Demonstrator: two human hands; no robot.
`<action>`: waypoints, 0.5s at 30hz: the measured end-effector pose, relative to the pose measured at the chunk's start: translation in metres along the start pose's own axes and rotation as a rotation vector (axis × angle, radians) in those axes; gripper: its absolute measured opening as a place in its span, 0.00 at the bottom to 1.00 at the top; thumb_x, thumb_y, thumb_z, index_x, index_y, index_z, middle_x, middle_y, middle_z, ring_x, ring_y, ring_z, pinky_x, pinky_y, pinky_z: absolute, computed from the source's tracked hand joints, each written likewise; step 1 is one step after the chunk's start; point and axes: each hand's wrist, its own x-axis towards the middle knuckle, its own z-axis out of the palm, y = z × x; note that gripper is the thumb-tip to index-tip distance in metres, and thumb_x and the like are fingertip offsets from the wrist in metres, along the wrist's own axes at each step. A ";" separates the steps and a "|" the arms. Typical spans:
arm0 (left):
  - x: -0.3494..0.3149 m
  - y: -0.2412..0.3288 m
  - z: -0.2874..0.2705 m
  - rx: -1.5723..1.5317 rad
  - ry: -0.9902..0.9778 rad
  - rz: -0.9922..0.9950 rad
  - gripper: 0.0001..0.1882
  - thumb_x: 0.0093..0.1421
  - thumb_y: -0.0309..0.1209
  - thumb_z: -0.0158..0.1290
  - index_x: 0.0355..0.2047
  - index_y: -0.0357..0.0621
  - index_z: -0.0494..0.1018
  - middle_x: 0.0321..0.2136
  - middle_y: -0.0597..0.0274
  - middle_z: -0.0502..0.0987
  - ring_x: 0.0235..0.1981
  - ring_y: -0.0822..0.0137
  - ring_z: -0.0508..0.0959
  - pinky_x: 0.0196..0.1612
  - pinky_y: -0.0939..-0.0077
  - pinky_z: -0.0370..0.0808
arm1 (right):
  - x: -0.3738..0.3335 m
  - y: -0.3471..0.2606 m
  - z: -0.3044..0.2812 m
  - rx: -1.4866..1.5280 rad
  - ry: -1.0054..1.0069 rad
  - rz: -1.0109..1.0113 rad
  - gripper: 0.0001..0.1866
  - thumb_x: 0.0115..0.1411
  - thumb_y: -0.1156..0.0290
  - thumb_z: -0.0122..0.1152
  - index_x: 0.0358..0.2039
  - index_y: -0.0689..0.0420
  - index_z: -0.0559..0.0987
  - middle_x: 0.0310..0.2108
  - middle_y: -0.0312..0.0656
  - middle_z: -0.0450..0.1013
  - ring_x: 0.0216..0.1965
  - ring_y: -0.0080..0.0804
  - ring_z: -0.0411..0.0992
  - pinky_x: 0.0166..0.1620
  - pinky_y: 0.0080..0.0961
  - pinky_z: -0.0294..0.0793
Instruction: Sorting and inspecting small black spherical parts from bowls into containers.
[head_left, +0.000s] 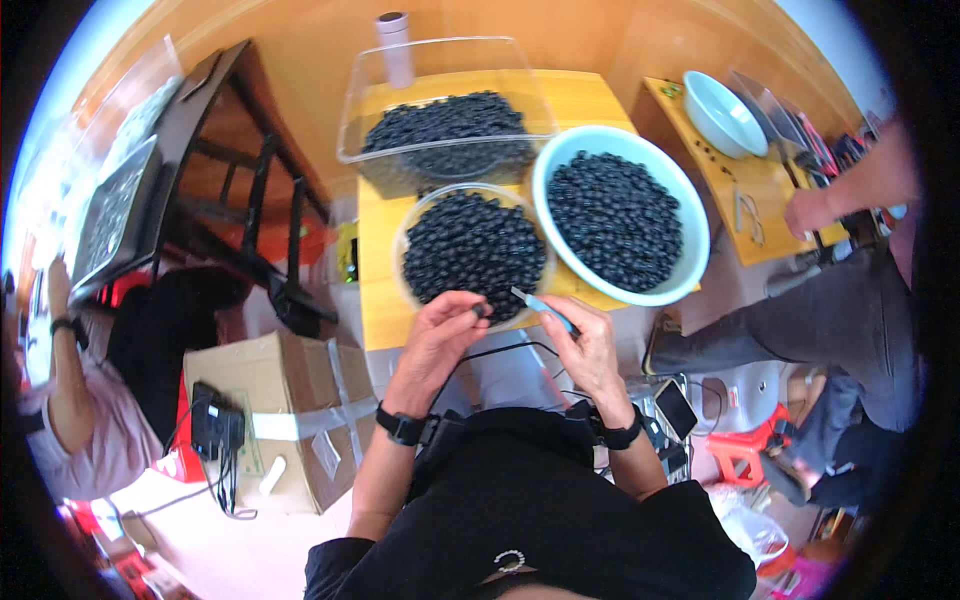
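Between the fingertips of my left hand [442, 328] is a small round black piece [479, 311], partly covered by the fingers. My right hand [590, 352] grips a slim light-blue knife [545, 308], its pale tip pointing left toward the piece, with a gap between them. Both hands are over the near edge of a round clear tub [404, 262] heaped with small shiny black pieces [470, 245]. To its right, a pale-blue basin [695, 215] holds more of the same. Behind the tub, a clear rectangular bin [350, 120] contains another layer.
These containers stand on a yellow wooden table [385, 318]; a pink bottle [396, 52] is at its back. At left are a taped cardboard box [235, 365] and a seated person [95, 430]. Another person's hand [812, 212] rests by a side table [752, 185] at right.
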 end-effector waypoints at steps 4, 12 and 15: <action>-0.006 0.000 -0.004 -0.051 0.015 -0.003 0.12 0.56 0.23 0.53 0.42 0.38 0.72 0.34 0.60 0.77 0.34 0.72 0.77 0.40 0.81 0.76 | -0.002 -0.006 0.011 -0.061 -0.133 -0.011 0.10 0.54 0.71 0.60 0.37 0.59 0.79 0.22 0.43 0.72 0.20 0.33 0.71 0.23 0.26 0.67; -0.008 0.001 -0.001 -0.142 -0.012 -0.034 0.10 0.57 0.24 0.53 0.40 0.38 0.72 0.32 0.62 0.76 0.33 0.74 0.78 0.38 0.81 0.77 | 0.000 -0.020 0.021 -0.133 -0.141 -0.164 0.11 0.51 0.72 0.62 0.37 0.59 0.79 0.19 0.41 0.69 0.16 0.32 0.67 0.20 0.27 0.64; -0.007 -0.002 -0.003 -0.153 -0.035 -0.033 0.09 0.57 0.24 0.53 0.39 0.39 0.71 0.32 0.63 0.76 0.32 0.74 0.77 0.37 0.82 0.78 | 0.000 -0.018 0.022 -0.118 -0.109 -0.180 0.11 0.51 0.74 0.62 0.37 0.59 0.79 0.17 0.40 0.68 0.14 0.28 0.64 0.19 0.24 0.61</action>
